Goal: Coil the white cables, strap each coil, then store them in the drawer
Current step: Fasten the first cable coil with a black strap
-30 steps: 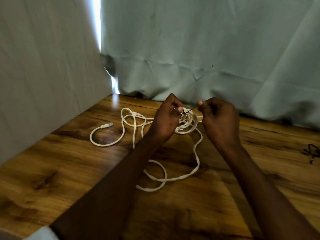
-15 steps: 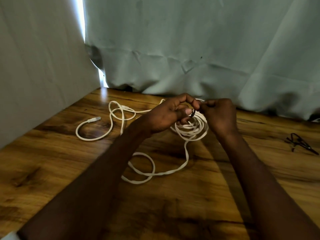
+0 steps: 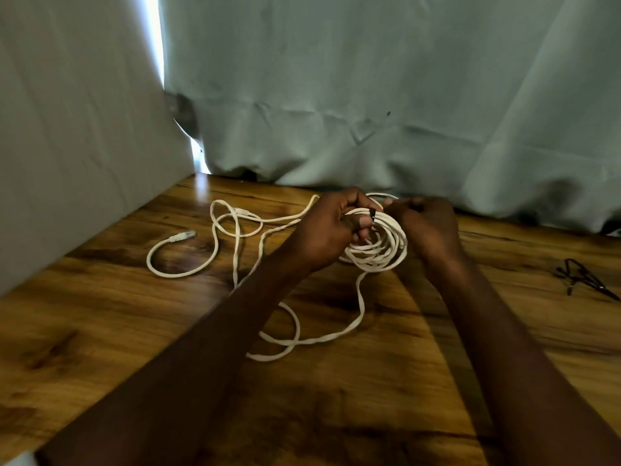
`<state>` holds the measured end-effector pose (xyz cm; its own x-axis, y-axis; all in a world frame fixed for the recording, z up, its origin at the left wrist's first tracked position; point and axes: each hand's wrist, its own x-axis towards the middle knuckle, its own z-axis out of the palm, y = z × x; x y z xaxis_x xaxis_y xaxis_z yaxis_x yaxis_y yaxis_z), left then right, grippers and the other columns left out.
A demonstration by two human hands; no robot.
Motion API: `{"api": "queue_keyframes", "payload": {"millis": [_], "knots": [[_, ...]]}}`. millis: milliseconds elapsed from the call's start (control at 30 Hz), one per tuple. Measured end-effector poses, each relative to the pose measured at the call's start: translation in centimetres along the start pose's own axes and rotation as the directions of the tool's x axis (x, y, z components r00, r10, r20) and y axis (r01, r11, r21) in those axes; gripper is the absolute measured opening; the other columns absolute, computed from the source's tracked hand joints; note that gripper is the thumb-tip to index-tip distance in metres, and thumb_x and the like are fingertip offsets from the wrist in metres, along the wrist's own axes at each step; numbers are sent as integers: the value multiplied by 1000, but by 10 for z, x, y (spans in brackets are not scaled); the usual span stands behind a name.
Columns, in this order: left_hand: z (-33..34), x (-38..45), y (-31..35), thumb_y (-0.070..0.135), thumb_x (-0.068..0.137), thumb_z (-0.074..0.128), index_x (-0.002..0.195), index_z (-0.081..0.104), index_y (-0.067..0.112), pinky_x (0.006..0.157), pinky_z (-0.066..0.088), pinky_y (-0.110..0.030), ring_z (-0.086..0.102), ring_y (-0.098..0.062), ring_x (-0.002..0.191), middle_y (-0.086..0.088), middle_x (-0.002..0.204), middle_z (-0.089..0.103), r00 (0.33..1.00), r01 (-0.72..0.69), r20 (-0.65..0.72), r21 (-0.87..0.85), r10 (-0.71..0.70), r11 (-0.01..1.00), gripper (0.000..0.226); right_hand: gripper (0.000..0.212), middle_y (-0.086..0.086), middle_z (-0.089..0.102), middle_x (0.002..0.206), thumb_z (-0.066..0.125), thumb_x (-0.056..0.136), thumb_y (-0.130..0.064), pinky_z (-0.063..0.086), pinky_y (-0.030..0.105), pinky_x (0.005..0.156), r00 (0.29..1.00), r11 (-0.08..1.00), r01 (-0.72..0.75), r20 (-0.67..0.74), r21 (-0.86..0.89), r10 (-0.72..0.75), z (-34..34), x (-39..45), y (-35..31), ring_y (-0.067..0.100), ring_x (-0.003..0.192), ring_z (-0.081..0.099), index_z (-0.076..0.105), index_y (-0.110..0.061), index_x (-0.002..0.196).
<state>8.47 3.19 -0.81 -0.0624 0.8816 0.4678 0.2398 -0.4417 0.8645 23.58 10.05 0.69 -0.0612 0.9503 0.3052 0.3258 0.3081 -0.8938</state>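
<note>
A white cable coil [image 3: 379,252] is held just above the wooden table [image 3: 100,314] near the back. My left hand [image 3: 336,227] grips the coil's top, thumb pressed on the loops. My right hand [image 3: 425,223] pinches a thin black strap [image 3: 372,215] at the coil's top edge. Loose white cable [image 3: 295,334] trails from the coil across the table in loops, and its plug end [image 3: 183,235] lies at the left. No drawer is in view.
Several spare black straps [image 3: 579,279] lie on the table at the right. A pale cloth backdrop [image 3: 336,95] hangs behind the table, and a grey panel [image 3: 67,129] closes off the left side.
My hands have come closer together on the coil. The black strap, earlier stretched between them, is now drawn tight against the coil's top. The camera view shifted slightly.
</note>
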Motion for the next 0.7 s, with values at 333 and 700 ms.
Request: {"api": "queue_keyframes", "payload": {"millis": [333,700], "knots": [[-18,9,-15,-4,98,54,108,67,-8,57,52,-22,57,-6,52,-5,72,64,932,112,-342,-51,-122,992,16,19,-2,79,95,76,90,-6,54,21,73,902,932,320,246,169,-354,12,-7,-7,7,84,73,79,-10,108],[-26,7,-2,0,103,46,89,62,5,58,55,-27,59,-11,58,-6,73,64,836,439,82,-692,-542,573,22,39,-3,65,113,70,85,-7,54,35,83,736,726,676,158,-129,-658,17,-6,2,14,101,65,70,-29,118]]}}
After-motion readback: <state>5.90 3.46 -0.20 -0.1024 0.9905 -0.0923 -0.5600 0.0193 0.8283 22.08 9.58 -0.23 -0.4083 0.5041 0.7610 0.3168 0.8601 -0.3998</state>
